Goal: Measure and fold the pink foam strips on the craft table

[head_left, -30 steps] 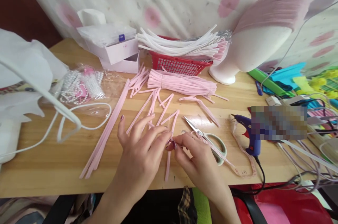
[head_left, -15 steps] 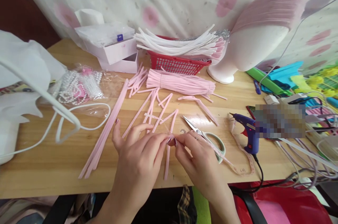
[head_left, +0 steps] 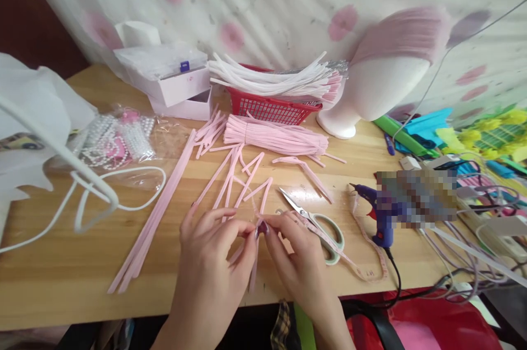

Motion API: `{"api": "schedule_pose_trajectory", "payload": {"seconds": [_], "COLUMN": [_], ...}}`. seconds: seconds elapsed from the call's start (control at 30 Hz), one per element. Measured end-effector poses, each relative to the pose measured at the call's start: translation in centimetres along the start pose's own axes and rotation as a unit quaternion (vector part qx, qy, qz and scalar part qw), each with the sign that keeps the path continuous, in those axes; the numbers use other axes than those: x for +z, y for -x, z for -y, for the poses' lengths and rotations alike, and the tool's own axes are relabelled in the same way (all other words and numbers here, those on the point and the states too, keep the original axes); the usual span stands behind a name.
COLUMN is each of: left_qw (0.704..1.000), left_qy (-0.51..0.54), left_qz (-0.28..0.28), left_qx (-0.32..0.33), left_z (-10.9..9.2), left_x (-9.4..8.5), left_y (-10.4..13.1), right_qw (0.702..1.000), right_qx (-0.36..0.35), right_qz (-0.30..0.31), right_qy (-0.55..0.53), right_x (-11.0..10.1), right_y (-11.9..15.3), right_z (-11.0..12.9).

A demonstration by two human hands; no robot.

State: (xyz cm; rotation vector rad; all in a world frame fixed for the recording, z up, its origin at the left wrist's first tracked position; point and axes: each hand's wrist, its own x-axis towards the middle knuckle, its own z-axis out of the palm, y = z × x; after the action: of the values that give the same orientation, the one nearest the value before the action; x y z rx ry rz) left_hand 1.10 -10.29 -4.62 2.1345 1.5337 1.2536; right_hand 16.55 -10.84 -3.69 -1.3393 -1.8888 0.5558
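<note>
1. The left hand (head_left: 218, 254) is closing its thumb and forefinger to a narrow pinch, while its other fingers are spreading loosely above the table (head_left: 66, 284).
2. The right hand (head_left: 298, 251) is pinching in the same way, and the fingertips of both hands are meeting in the middle.
3. A narrow pink strip (head_left: 255, 206) is rising from this meeting place, near the front edge of the table. The fingers are hiding its lower part, so I cannot tell how much each hand is holding.
4. A measuring tape (head_left: 348, 257) is coming out from behind the right hand and is crossing the scissors (head_left: 305, 213); I cannot tell whether the fingers are gripping it.
5. Several bent pink strips (head_left: 234, 166) are lying just beyond the hands, and long pink strips (head_left: 158, 207) are lying slantwise to the left.
6. A tied pink bundle (head_left: 275, 135) is resting in front of the red basket (head_left: 272, 109), which is holding mostly white strips (head_left: 272, 83).
7. To the right, a blue glue gun (head_left: 385, 234) is pointing its nozzle leftward.
</note>
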Motion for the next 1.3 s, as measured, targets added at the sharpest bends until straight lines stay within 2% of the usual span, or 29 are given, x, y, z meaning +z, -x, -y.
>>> {"api": "schedule_pose_trajectory", "payload": {"seconds": [0.1, 0.17, 0.27, 0.43, 0.53, 0.6, 0.67, 0.77, 0.83, 0.93, 1.0, 1.1, 1.13, 1.2, 1.3], "left_qw": [1.000, 0.999, 0.999, 0.997, 0.995, 0.994, 0.992, 0.975, 0.946, 0.880, 0.818, 0.714, 0.689, 0.657, 0.647], "left_qy": [0.002, 0.004, 0.011, 0.029, 0.039, 0.057, 0.083, 0.135, 0.200, 0.334, 0.436, 0.571, 0.596, 0.616, 0.603], "left_qz": [-0.017, -0.026, -0.036, -0.070, -0.088, -0.082, -0.058, -0.037, -0.048, -0.076, -0.078, -0.055, -0.049, -0.051, -0.075], "left_qx": [0.027, 0.034, 0.037, 0.014, -0.016, -0.039, -0.073, -0.173, -0.249, -0.329, -0.366, -0.401, -0.410, -0.432, -0.460], "left_z": [0.9, 1.4, 1.8, 1.3, 1.2, 1.4, 1.5, 1.2, 0.5, -0.4, -0.7, -0.7, -0.6, -0.7, -1.1], "left_x": [-0.3, -0.7, -1.4, -2.4, -2.7, -2.9, -3.1, -3.4, -3.4, -2.9, -2.3, -1.5, -1.3, -1.0, -0.7], "left_y": [0.2, 0.4, 0.6, 1.1, 1.4, 1.4, 1.4, 1.2, 0.9, 0.3, 0.0, -0.2, -0.2, -0.2, -0.2], "right_qw": [0.998, 0.998, 0.998, 0.980, 0.960, 0.954, 0.967, 0.992, 0.995, 0.986, 0.978, 0.978, 0.979, 0.978, 0.975], "right_qx": [0.029, 0.042, 0.045, 0.035, 0.043, 0.028, -0.007, -0.031, -0.018, 0.056, 0.088, 0.086, 0.082, 0.076, 0.078], "right_qz": [0.044, 0.035, -0.015, -0.175, -0.188, -0.169, -0.129, -0.004, 0.074, 0.149, 0.160, 0.139, 0.131, 0.131, 0.150], "right_qy": [-0.034, -0.039, -0.031, 0.090, 0.203, 0.245, 0.219, 0.118, 0.060, -0.045, -0.097, -0.130, -0.134, -0.143, -0.145], "right_x": [-0.9, -1.5, -3.2, -8.5, -10.4, -10.0, -8.4, -5.2, -3.5, -1.6, -0.6, 0.7, 1.1, 1.6, 2.1], "right_y": [-0.1, -0.3, -1.1, -5.1, -7.4, -7.7, -6.8, -4.1, -2.3, -0.6, -0.1, 0.3, 0.4, 0.7, 1.0], "right_z": [-0.2, -0.7, -1.8, -3.5, -3.7, -3.0, -1.7, 0.9, 2.4, 3.3, 3.3, 3.1, 3.1, 3.3, 3.8]}}
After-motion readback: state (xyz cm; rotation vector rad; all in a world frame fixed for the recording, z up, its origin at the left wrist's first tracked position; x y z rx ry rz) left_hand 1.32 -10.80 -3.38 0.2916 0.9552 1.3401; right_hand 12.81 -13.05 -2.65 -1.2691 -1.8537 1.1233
